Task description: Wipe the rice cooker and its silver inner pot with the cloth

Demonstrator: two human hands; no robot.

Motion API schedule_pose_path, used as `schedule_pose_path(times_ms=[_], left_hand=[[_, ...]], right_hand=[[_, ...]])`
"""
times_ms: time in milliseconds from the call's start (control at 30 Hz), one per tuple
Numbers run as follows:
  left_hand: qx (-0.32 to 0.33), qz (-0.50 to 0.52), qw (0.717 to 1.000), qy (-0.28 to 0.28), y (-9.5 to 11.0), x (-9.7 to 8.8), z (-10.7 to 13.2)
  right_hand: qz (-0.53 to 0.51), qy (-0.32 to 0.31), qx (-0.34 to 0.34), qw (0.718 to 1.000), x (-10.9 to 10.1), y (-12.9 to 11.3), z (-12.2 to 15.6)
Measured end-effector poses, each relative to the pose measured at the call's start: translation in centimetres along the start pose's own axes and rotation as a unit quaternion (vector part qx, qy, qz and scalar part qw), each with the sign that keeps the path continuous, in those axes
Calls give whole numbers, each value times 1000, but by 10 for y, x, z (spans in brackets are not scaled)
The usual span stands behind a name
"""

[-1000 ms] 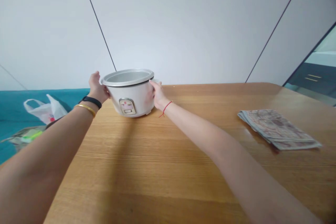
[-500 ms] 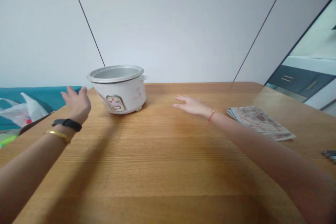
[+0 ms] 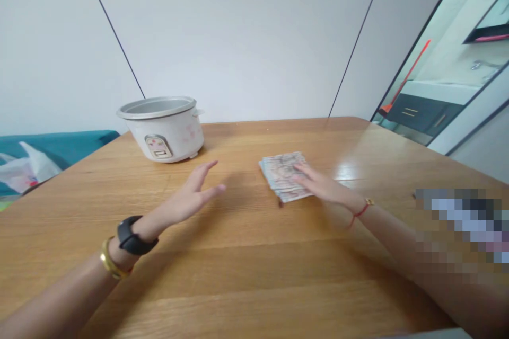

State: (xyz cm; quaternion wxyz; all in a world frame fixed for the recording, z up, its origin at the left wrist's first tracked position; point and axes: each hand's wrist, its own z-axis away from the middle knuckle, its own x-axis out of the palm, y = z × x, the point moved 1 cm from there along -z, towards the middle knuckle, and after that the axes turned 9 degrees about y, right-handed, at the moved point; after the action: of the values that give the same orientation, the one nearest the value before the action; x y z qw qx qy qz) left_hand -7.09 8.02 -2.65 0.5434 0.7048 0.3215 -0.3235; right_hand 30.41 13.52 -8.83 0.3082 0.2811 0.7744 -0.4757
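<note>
Shifted since the earlier frames: the stack of printed notes, no longer out toward the far right of the counter but near its middle, much closer to the rice cooker, and the right hand now on it. Probably banknotes, though the print is too blurred to be sure.

From the head view: fingers of the right hand laid flat across the right side of the stack, the grip open and pressing from above, not closed around anything. Just beside that wrist, a red string bracelet.

Left hand open in the air over the counter, fingers spread, holding nothing, between the stack and the rice cooker and touching neither. On that wrist, a black wristband; just below it, a gold bangle.

Rice cooker upright at the far edge of the counter, white with a pink flower print, no lid on, well apart from both hands.

Beyond the counter's left edge, a teal cushion with a white plastic bag on it. Far right, through a glass panel, a red-handled broom against a dark drawer unit — and over the right forearm, a pixelated patch.
</note>
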Motion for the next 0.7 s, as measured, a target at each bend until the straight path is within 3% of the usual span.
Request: schedule_pose_path(times_ms=[100, 200, 333, 433, 567, 700], left_hand=[[45, -119, 992, -18, 25, 13, 17], [6, -274, 961, 25, 18, 10, 19], [-114, -339, 933, 38, -25, -11, 8], [-130, -348, 927, 51, -51, -19, 4], [-9, -355, 929, 108, -42, -2, 11], [5, -311, 950, 36, -21, 23, 22]], right_hand=[[-98, -20, -21, 995, 15, -62, 23], [-82, -12, -65, 994, 13, -87, 41], [4, -9, -32, 999, 16, -63, 42], [46, -3, -2, 999, 24, -41, 34], [60, 35, 25, 997, 27, -32, 31], [55, 65, 29, 996, 28, -35, 34]])
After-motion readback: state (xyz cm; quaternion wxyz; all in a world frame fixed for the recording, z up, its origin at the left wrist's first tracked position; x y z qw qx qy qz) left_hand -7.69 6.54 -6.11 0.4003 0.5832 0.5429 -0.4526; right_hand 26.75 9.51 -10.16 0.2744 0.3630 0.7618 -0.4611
